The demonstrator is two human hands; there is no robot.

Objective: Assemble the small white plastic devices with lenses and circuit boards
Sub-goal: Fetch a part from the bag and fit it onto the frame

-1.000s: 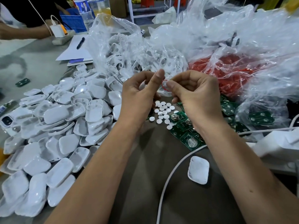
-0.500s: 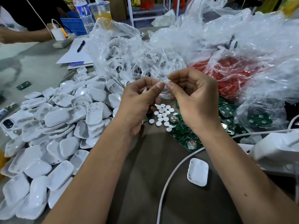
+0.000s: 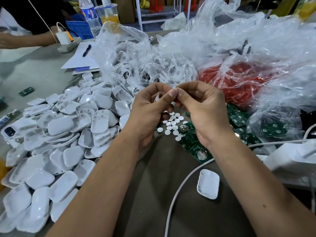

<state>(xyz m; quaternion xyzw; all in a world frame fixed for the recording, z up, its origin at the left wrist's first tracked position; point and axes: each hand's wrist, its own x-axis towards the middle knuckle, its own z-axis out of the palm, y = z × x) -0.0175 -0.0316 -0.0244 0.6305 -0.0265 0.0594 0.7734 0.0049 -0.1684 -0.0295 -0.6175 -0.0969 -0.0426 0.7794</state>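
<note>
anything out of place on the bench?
One green board lies alone at far left, away from the board pile on the right. One white shell sits apart from the heap, beside the cable.

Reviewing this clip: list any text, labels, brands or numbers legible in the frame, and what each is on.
No text can be read.
Water bottle: blue label, print too blurred.
Green circuit boards: markings too small.
Tube at the left edge: print illegible.
Papers under the pen: no visible writing.
</note>
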